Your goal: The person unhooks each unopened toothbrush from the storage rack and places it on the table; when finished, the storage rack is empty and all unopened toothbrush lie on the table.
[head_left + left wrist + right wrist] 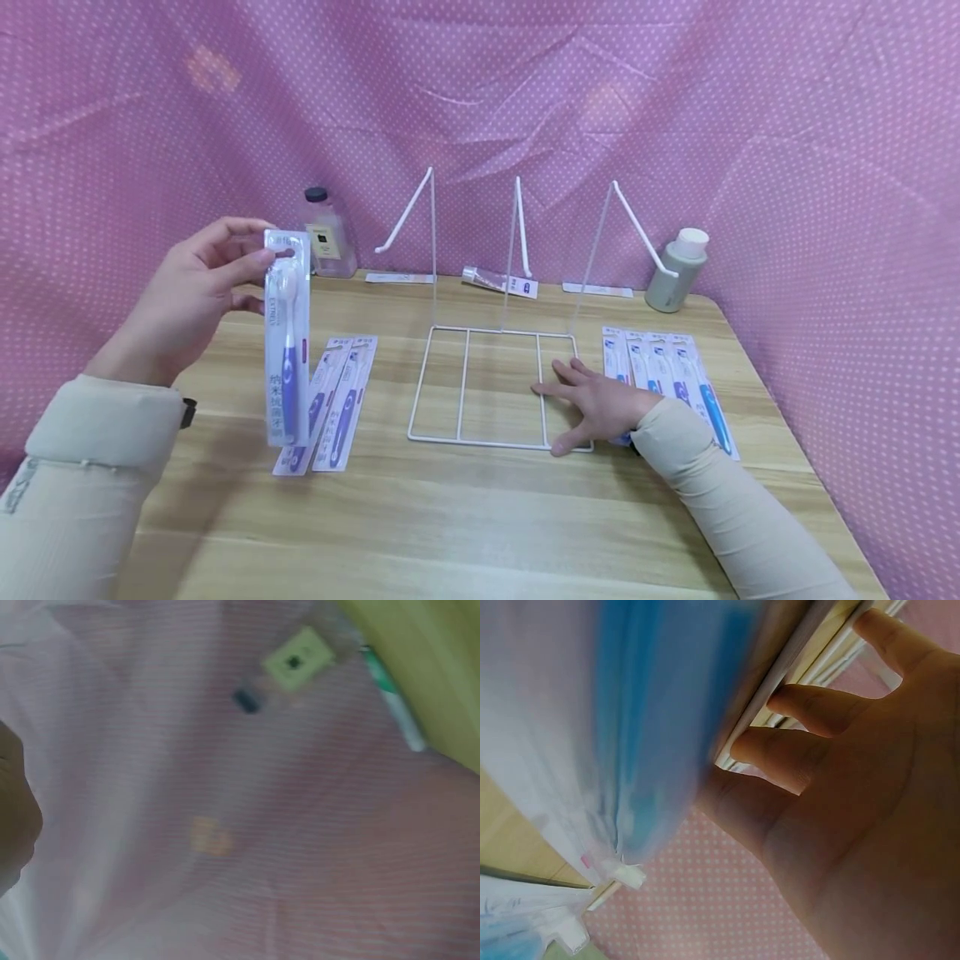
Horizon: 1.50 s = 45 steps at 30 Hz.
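Observation:
My left hand (pixel 187 283) pinches the top of a packaged toothbrush (pixel 288 358) with a purple handle. The pack hangs upright at the left, above the table. In the left wrist view only a strip of the hand (pixel 15 817) shows at the left edge. With fingers spread, my right hand (pixel 603 404) rests on the right side of the white wire rack's base (pixel 495 444). Its fingertips touch the base wires, and the right wrist view has the palm (pixel 885 795) beside a blurred blue toothbrush pack (pixel 652 735).
Two more purple toothbrush packs (pixel 347 408) lie left of the rack. Several packs (pixel 682 367) lie in a row at the right. Three prongs (pixel 522 229) rise from the rack. Behind stand a clear bottle (pixel 330 250), a toothpaste tube (pixel 491 280) and a grey bottle (pixel 671 279).

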Tool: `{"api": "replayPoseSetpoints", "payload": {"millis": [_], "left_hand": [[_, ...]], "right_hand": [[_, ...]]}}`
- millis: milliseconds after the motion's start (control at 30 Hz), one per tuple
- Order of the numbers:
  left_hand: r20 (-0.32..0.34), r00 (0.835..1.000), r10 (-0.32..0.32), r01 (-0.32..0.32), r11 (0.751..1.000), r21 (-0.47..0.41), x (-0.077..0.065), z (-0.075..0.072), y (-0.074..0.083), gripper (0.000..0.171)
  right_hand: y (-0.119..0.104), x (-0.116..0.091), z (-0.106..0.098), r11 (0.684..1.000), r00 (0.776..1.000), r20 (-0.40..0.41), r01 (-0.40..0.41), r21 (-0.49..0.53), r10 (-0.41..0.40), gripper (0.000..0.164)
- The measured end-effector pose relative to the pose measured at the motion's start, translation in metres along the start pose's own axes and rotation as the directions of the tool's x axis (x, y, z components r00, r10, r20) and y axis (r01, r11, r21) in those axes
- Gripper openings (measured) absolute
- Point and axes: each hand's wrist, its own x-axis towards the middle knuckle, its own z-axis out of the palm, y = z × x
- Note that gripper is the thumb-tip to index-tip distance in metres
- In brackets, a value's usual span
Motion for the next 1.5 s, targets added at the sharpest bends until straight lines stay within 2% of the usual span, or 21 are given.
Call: {"api": "replayPoseSetpoints", "payload": {"millis": [167, 367, 633, 733, 933, 1167, 1367, 1500], "left_hand": [[0.015, 0.994, -0.107, 0.105, 0.988, 0.114, 0.012, -0.019, -0.020, 0.030], [-0.001, 0.986, -0.169, 0.163, 0.949, 0.268, 0.023, -0.033, -0.045, 0.027], [0.024, 0.970, -0.243, 0.221, 0.915, 0.338, 0.032, -0.042, -0.080, 0.019], [0.038, 0.962, -0.271, 0.240, 0.901, 0.361, 0.034, -0.042, -0.093, 0.026], [0.045, 0.935, -0.351, 0.300, 0.854, 0.424, 0.043, -0.040, -0.111, 0.052], [0.043, 0.907, -0.418, 0.352, 0.812, 0.465, 0.061, -0.037, -0.128, 0.048], [0.041, 0.861, -0.506, 0.431, 0.772, 0.466, 0.069, -0.034, -0.141, 0.044], [0.039, 0.848, -0.529, 0.456, 0.765, 0.454, 0.071, -0.034, -0.147, 0.044]], "right_hand": [[0.000, 0.000, 0.000, 1.000, 1.000, -0.002, 0.007, 0.004, -0.007, 0.101], [-0.001, -0.001, 0.000, 1.000, 1.000, -0.001, 0.004, 0.002, -0.004, 0.101], [-0.001, -0.001, 0.000, 1.000, 1.000, 0.006, -0.007, 0.005, 0.007, 0.101], [0.000, -0.001, 0.000, 1.000, 1.000, 0.007, -0.009, 0.003, 0.009, 0.101], [-0.002, -0.001, -0.001, 1.000, 1.000, 0.005, -0.005, 0.001, 0.005, 0.101], [-0.002, -0.001, -0.001, 1.000, 1.000, 0.006, -0.010, -0.002, 0.010, 0.101], [-0.001, 0.000, -0.001, 1.000, 1.000, 0.004, -0.009, -0.006, 0.009, 0.101], [-0.001, 0.000, -0.001, 1.000, 1.000, 0.009, -0.009, -0.003, 0.009, 0.101]]}}
